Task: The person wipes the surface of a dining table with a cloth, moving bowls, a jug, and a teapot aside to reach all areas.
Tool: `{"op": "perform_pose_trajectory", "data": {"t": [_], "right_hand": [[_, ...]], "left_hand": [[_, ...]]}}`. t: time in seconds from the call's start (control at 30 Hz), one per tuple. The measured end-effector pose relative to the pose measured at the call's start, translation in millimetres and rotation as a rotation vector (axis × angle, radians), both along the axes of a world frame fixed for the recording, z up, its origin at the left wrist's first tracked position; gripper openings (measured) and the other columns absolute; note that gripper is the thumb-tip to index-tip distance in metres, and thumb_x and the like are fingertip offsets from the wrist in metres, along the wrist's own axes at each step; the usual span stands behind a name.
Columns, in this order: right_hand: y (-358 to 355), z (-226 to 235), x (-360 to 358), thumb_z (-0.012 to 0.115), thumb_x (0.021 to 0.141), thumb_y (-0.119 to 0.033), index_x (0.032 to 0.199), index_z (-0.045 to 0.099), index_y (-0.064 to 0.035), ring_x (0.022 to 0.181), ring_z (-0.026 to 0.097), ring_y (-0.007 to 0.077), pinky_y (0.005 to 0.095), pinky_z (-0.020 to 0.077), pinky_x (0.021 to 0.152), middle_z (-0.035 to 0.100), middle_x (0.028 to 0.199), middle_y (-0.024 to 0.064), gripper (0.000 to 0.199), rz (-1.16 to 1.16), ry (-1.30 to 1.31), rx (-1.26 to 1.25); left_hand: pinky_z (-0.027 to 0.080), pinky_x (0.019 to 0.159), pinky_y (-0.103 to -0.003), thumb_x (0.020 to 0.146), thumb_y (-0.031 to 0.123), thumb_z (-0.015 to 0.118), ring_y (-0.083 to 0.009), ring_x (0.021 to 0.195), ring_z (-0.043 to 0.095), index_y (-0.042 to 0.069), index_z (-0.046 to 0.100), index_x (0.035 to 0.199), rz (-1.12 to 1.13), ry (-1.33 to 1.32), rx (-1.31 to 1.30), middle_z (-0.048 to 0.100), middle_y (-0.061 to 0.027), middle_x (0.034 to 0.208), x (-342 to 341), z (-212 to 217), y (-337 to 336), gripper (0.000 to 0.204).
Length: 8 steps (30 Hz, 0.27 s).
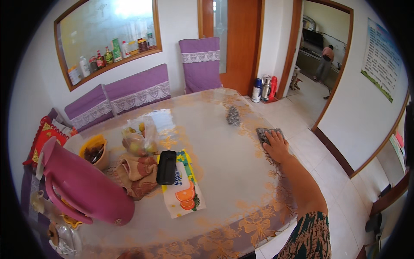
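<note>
My right hand lies with its fingers stretched out and a little apart on a crumpled grey patterned cloth, pressing it against the right edge of the table. Part of that cloth is hidden under the palm and fingers. Further in on the tabletop, left of the hand and apart from it, sits a small dark grey textured bundle; whether it is cloth or a scouring pad I cannot tell. My left hand does not show clearly; only a small brownish patch touches the lower edge of the picture.
On the table's left stand a large pink jug, a yellow-rimmed bowl, a plastic bag of fruit, a brown cloth, a black tray and a wipes pack. Purple-covered chairs line the far side. Thermos flasks stand near a doorway; a person is beyond.
</note>
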State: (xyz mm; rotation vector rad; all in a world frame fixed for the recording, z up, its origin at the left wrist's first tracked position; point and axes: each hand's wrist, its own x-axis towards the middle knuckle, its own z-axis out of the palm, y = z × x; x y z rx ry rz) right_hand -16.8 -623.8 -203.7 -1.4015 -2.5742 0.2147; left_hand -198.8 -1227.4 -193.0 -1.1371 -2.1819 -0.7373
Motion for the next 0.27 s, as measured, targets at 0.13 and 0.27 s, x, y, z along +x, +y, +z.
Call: {"op": "perform_pose_trajectory", "data": {"t": [0.13, 0.27], "right_hand": [[3, -1, -21, 0.044, 0.093, -0.047, 0.148, 0.033, -0.0243, 0.144, 0.018, 0.0309, 0.0498, 0.0137, 0.113, 0.027, 0.155, 0.0109, 0.061, 0.052, 0.024, 0.049], [-9, -5, -22, 0.046, 0.092, -0.047, 0.148, 0.033, -0.0250, 0.145, 0.017, 0.0308, 0.0500, 0.0130, 0.114, 0.027, 0.155, 0.0103, 0.061, 0.195, 0.023, 0.015]], "left_hand": [[0.046, 0.088, -0.043, 0.094, 0.020, 0.055, -0.0338, 0.099, 0.058, 0.000, 0.060, 0.113, 0.030, -0.041, -0.035, 0.061, -0.0177, 0.114, 1, -3, 0, 0.028], [0.043, 0.095, -0.039, 0.091, 0.020, 0.057, -0.0300, 0.103, 0.053, 0.004, 0.055, 0.118, 0.078, -0.168, -0.082, 0.052, -0.0156, 0.125, -1, -20, -18, 0.031]]}}
